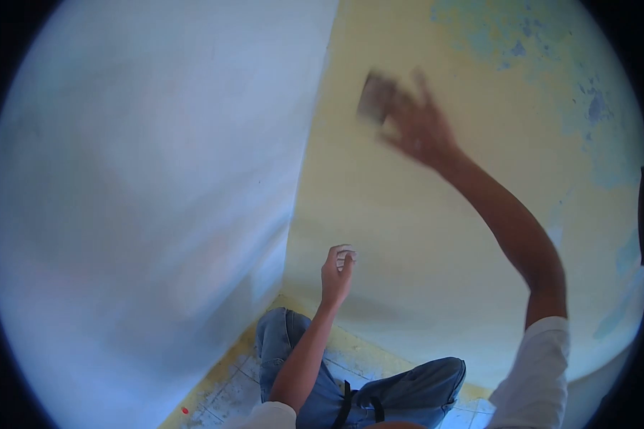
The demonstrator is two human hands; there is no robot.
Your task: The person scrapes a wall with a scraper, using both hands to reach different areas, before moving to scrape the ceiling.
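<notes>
Right hand presses sanding block to yellow wall; left hand curled.

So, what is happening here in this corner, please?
A person sits or crouches on the tiled floor in a corner. The right hand is raised and presses a small brownish block, blurred, against the yellow wall. The left hand is loosely curled near the wall and seems to hold nothing. Old blue-green paint patches show higher up.
</notes>
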